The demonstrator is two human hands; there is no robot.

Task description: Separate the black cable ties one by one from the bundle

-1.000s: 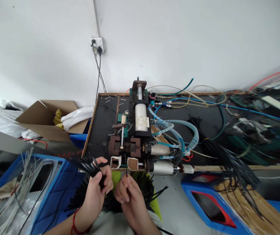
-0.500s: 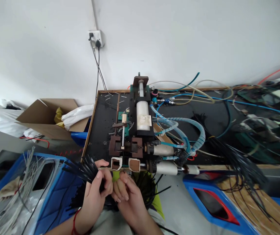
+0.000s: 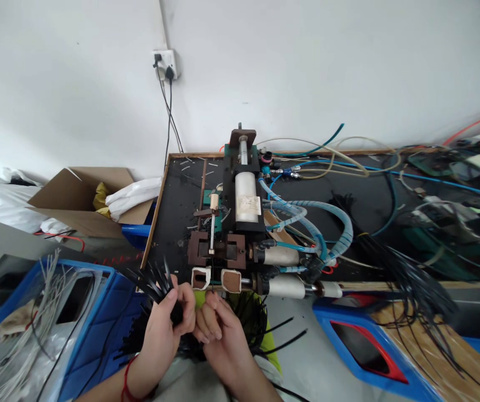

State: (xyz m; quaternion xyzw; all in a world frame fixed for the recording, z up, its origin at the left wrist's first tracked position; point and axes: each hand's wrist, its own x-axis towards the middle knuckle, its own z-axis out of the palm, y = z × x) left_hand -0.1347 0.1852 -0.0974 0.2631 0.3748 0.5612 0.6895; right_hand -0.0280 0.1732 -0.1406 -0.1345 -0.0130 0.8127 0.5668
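My left hand [image 3: 164, 324], with a red string at the wrist, is closed round a bundle of black cables [image 3: 152, 286] whose ends fan out up and to the left. Close beside it, my right hand [image 3: 221, 329] pinches a thin black cable [image 3: 212, 282] that runs up between two cloth-edged pads [image 3: 231, 281] toward the brown jaws [image 3: 198, 248] of a pneumatic machine [image 3: 247, 198]. The cable's far end is hard to make out. More black cables [image 3: 256, 315] lie across my lap, partly hidden behind both hands.
On the left stands a blue crate [image 3: 112, 272] with white wires and plastic bags, near an open cardboard box [image 3: 76, 223]. Another bundle of black cables [image 3: 390, 271] hangs over the bench edge at right, above a blue bin [image 3: 340, 346]. Air hoses [image 3: 340, 223] loop beside the machine.
The raised fingers of my left hand have curled in round the bundle, and the cable ends have shifted slightly. My right hand stays almost where it was.
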